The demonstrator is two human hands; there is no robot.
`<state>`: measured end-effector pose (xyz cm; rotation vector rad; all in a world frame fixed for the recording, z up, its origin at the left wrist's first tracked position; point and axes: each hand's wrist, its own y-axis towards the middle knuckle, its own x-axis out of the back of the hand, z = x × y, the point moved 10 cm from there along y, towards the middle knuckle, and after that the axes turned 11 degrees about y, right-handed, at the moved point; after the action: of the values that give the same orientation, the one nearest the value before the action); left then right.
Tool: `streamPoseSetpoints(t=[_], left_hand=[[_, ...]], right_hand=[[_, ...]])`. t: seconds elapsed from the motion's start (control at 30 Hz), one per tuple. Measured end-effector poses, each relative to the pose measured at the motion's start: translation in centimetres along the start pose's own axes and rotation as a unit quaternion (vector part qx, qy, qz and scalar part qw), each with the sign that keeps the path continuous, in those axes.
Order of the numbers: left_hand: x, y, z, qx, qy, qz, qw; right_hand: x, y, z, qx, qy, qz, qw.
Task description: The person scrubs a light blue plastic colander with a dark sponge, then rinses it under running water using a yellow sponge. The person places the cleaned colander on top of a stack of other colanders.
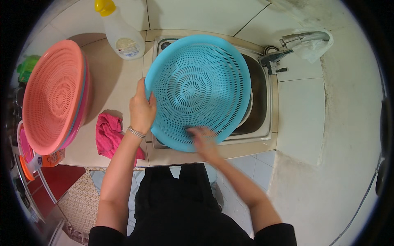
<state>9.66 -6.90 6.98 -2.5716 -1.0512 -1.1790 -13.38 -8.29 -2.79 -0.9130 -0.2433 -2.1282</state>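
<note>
A blue plastic colander [192, 89] is held over a stainless steel sink [269, 129], covering much of it. My left hand [143, 107], with a bracelet at the wrist, grips the colander's left rim. Blurred by motion, my right hand [203, 141] is at the lower part of the colander, holding a small dark scrubber [190, 131] against its inner side. Behind the colander, the edge of a pale round vessel [248, 110] shows in the sink. Left of my left hand, a pink cloth [107, 135] lies crumpled on the counter.
A stack with a coral colander [55, 98] on top stands on the counter at the left. A clear bottle with a yellow top [126, 43] stands at the back. The chrome faucet [274, 57] is at the sink's back right corner, beside the wall.
</note>
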Motion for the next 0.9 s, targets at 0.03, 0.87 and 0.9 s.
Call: streamPoseSetpoints(t=[0.03, 0.87, 0.9], left_hand=[[0.1, 0.1, 0.0, -0.009, -0.003, -0.003, 1.000], [-0.9, 0.4, -0.1, 0.043, 0.022, 0.022, 0.999], [-0.9, 0.4, 0.0, 0.053, 0.020, 0.024, 0.998]], right_hand=[[3.0, 0.5, -1.6, 0.068, -0.119, 0.009, 0.991], [5.3, 10.5, -7.6, 0.002, -0.217, 0.029, 0.976], [2.0, 8.3, -7.1, 0.031, -0.141, 0.032, 0.989]])
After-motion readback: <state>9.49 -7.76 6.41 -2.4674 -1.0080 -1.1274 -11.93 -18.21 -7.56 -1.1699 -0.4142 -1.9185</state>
